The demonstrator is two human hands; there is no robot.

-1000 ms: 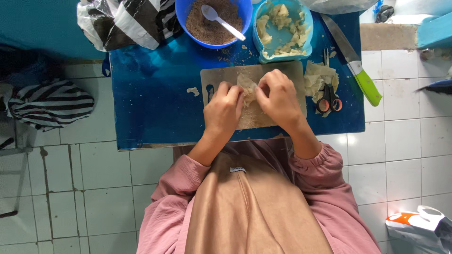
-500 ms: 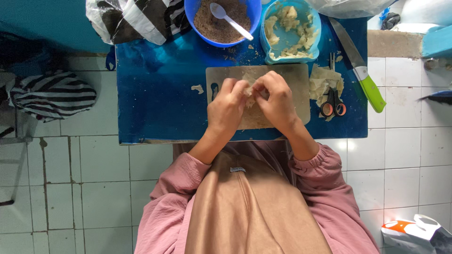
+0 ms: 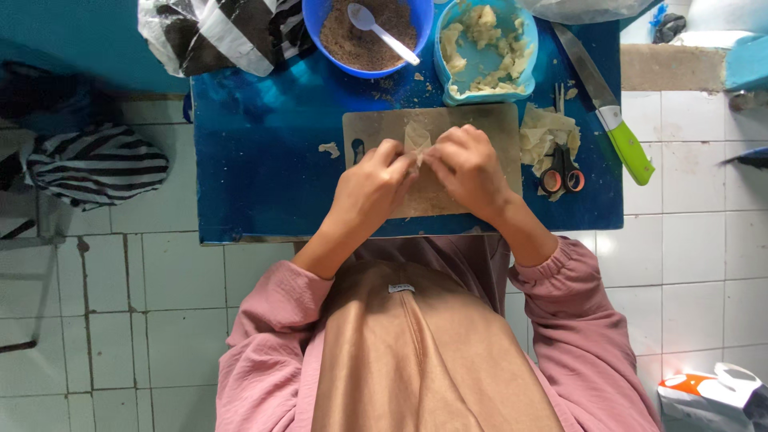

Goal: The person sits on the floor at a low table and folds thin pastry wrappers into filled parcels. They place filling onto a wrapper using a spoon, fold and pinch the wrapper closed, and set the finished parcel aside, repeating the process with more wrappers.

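One thin pale wrapper [image 3: 418, 138] is pinched between the fingertips of the left hand [image 3: 370, 186] and the right hand [image 3: 466, 164], just above the middle of the single cutting board [image 3: 480, 124] that lies on the blue counter [image 3: 264, 160]. Both hands are closed on this sheet, and it appears to be folded or rolled; whether any filling is already inside cannot be told, because the fingers cover it. As a judgement, the work is somewhere in the middle: one pile of unused wrappers [image 3: 546, 130] is seen at the right of the board, and no finished row of rolled pieces can be made out on the counter. One blue bowl [image 3: 316, 16] with brown crumbs and one white spoon [image 3: 382, 30] in it is placed at the far edge, and beside it one light-blue container [image 3: 482, 62] with pale lumps is found. One knife with a green handle [image 3: 612, 112] and one pair of scissors [image 3: 562, 172] are laid at the right. One small scrap [image 3: 329, 149] is left on the counter at the left of the board.
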